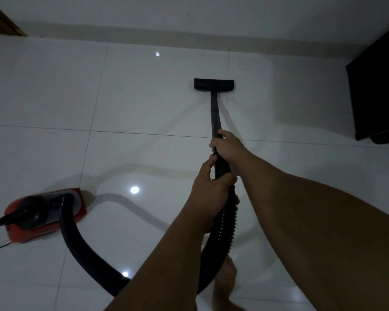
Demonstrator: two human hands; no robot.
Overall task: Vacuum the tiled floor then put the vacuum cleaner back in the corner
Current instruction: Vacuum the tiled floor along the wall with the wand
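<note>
Nozzle [213, 84] near wall [189, 10] (open tiles [54, 86] leftward)

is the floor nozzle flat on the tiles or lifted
Flat: the floor nozzle rests against the tiled floor, with no gap visible beneath it.

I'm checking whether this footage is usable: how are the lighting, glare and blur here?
Head view: dim overall, with three small bright glare spots on the glossy floor; soft shadows of the wand and hose fall across the tiles; wide-angle distortion bends the grout lines and the wall base; the red vacuum at lower left looks slightly smeared; both hands, left and right, stay readable.
</note>
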